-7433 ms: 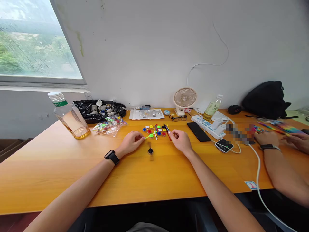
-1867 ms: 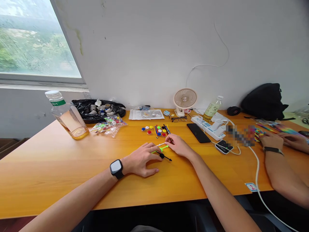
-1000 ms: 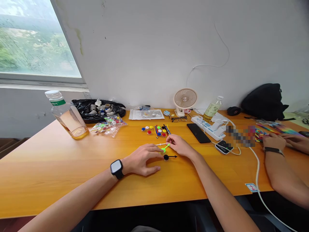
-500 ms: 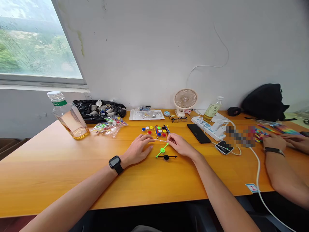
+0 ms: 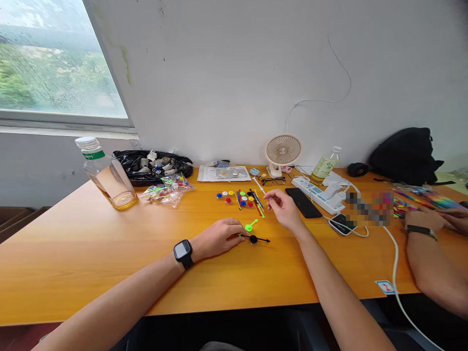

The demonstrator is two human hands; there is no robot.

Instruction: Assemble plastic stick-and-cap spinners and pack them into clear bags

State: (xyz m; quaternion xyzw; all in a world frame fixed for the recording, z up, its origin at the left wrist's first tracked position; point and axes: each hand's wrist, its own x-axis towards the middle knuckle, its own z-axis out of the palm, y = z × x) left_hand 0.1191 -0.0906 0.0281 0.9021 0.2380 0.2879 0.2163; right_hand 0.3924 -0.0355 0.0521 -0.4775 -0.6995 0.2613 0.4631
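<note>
My right hand (image 5: 283, 209) pinches a thin white plastic arrow (image 5: 258, 185), which is raised and slants up to the left. Lower down, my left hand (image 5: 221, 238) rests on the table, its fingers curled at the tail end of a black arrow spinner (image 5: 253, 239) on a round base. A bright green arrow spinner (image 5: 249, 227) lies just behind the black one, its tail partly covered by the fingertips. Past the hands lie several coloured round bases (image 5: 228, 200) and a group of loose coloured arrows (image 5: 259, 207).
A large bottle (image 5: 109, 175) and a plastic bag of parts (image 5: 170, 189) are on the left. Behind stand a black bag of scraps (image 5: 124, 161) and a fan (image 5: 283, 150). A phone (image 5: 303, 202) and power strip (image 5: 318, 195) lie right, beside another person's hands (image 5: 424, 219).
My left hand has let go of the white arrow and moved down to the spinners. My right hand has lifted the white arrow up and to the right. The black spinner has turned slightly.
</note>
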